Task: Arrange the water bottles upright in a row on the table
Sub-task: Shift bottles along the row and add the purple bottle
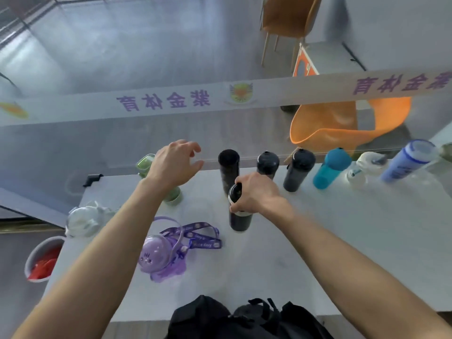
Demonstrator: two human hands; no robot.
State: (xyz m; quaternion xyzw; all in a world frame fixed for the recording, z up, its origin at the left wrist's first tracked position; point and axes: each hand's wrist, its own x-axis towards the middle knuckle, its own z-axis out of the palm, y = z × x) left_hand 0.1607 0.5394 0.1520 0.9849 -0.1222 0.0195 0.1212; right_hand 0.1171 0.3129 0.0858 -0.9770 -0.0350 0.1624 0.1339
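Several bottles stand upright in a row along the far edge of the white table (318, 253): a tall black one (229, 167), two more black ones (267, 163) (298, 172), a teal one (330, 171), a clear one with a white lid (364, 170) and a blue one (406, 160). My right hand (256, 194) grips the top of another black bottle (239, 221), upright in front of the row. My left hand (173, 165) hovers open above a green bottle (172, 193) at the row's left end. A purple bottle with a strap (159, 255) and a clear white-lidded bottle (83, 218) rest nearer me on the left.
A black backpack (244, 319) lies at the table's near edge. A grey bin holding something red (42, 260) stands on the floor at left. A glass wall with a printed band (171, 101) runs behind the table, with orange chairs (342, 123) beyond it.
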